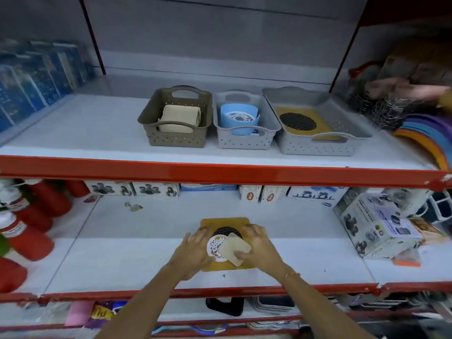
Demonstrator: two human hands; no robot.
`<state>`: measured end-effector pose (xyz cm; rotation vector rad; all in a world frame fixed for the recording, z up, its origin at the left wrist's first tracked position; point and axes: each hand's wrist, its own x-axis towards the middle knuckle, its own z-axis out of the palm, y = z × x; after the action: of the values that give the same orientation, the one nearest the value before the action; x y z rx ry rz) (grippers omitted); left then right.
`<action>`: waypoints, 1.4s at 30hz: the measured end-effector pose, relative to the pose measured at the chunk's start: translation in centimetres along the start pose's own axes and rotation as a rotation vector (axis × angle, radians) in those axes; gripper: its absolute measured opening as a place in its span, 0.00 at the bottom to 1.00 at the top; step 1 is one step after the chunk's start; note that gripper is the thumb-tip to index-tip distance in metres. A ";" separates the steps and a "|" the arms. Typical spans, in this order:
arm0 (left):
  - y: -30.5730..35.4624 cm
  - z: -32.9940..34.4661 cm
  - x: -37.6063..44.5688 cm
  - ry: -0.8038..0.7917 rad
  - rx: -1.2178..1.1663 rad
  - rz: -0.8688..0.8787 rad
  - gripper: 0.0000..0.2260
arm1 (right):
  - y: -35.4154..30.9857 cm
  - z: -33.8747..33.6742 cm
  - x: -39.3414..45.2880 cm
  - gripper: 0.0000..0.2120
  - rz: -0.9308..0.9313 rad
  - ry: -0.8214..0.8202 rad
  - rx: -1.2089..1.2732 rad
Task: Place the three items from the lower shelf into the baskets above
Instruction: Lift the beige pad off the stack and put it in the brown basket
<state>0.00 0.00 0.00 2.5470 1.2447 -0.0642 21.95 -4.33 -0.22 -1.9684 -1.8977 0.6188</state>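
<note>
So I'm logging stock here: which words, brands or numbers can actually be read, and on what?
"VIBRATION PADS", on the white box at the lower shelf's right.
"PU", partial, on the purple packet under that shelf.
Red logos on the small white boxes: too blurred.
Blue packs, upper left: blurred.

The shelf (97, 253) boards look like smooth, matt white metal with glossy red painted edges. The three baskets look like matt moulded plastic with perforated walls: a taupe basket (176, 140), a small grey basket (244, 143) and a wide grey basket (318, 150). The yellow mat (220, 222) looks matt, with a black mesh-textured round centre. The beige pad (236, 247) looks matt and soft. The boxes (376, 223) at right are glossy printed cardboard. The bottles (31, 241) at left are shiny red plastic.
</note>
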 end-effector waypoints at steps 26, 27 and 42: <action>-0.7 -1.3 -2.7 0.099 0.018 0.053 0.25 | -2.8 -1.5 -2.3 0.43 0.019 0.024 0.244; -0.6 -1.9 -3.2 0.161 -0.006 0.069 0.24 | -3.5 -2.5 -2.8 0.44 -0.003 0.027 0.273; 1.3 -18.8 -9.4 0.966 -0.012 0.347 0.13 | -15.2 -17.6 -6.1 0.48 -0.431 0.154 0.359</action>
<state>-6.61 -2.53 19.82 2.7909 0.9825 1.3663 18.23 -8.58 23.13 -1.2966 -1.8765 0.6078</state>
